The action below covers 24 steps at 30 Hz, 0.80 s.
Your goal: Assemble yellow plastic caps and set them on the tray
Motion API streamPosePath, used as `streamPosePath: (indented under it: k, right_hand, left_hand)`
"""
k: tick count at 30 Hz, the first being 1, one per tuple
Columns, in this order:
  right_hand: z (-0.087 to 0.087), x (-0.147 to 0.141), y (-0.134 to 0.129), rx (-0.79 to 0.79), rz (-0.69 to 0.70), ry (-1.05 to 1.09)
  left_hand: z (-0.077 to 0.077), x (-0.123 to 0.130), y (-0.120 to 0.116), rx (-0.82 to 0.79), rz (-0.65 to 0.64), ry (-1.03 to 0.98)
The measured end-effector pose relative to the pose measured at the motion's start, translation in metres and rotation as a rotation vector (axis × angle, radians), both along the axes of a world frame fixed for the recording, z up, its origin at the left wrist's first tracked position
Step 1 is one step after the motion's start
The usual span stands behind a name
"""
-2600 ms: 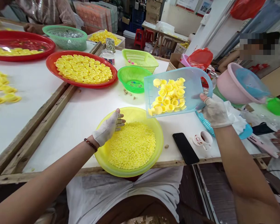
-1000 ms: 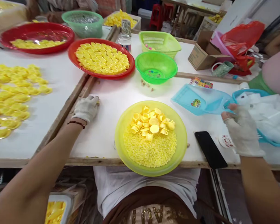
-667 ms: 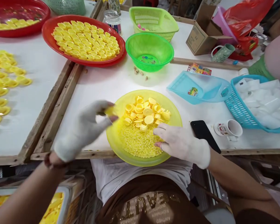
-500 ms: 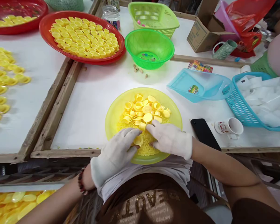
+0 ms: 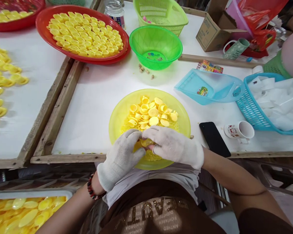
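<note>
Plenty left to do

Left hand [image 5: 122, 155] and right hand [image 5: 174, 145]: fingers nipped round a yellow piece [image 5: 146, 142], mostly hidden. Bowl [image 5: 117, 117] right under them; loose cups [image 5: 153, 112] just beyond, apparently to do. Tray [image 5: 42, 30] farther off, to their left, full: likely the done batch.

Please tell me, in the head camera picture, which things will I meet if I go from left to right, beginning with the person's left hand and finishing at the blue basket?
Left hand → right hand → black smartphone → white printed mug → blue basket.
</note>
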State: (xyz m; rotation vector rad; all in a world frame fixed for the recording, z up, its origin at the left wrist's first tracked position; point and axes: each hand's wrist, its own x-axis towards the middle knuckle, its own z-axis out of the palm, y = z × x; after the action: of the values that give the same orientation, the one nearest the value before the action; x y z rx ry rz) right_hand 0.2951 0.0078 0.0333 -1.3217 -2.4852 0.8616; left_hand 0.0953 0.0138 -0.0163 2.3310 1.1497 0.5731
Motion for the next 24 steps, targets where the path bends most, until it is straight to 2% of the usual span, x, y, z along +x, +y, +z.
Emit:
streamPosePath:
  k: [2,5,9,14,16,20,24]
  right_hand:
    - [0.0,0.0,-0.003,0.038,-0.027,-0.047]
    - [-0.004,0.015,-0.007,0.06,-0.058,-0.111]
    - [-0.013,0.033,-0.015,0.045,-0.058,-0.317]
    - [-0.013,0.026,-0.017,0.048,0.012,-0.464]
    - [-0.011,0.022,-0.011,0.061,-0.004,-0.464]
    - [-0.01,0.017,0.011,0.248,-0.091,-0.427]
    - [-0.017,0.011,0.015,0.331,0.032,-0.372]
  left_hand:
    - [-0.001,0.0,-0.001,-0.005,0.011,-0.022]
    - [-0.002,-0.001,-0.002,0.028,0.015,-0.054]
    - [-0.005,-0.001,-0.002,0.069,0.016,-0.09]
    - [-0.006,-0.009,-0.004,0.116,0.014,-0.205]
    - [-0.005,-0.017,-0.005,0.144,0.067,-0.215]
    - [0.0,-0.035,-0.005,0.164,0.168,-0.196]
    - [0.007,-0.058,0.001,0.164,0.309,-0.173]
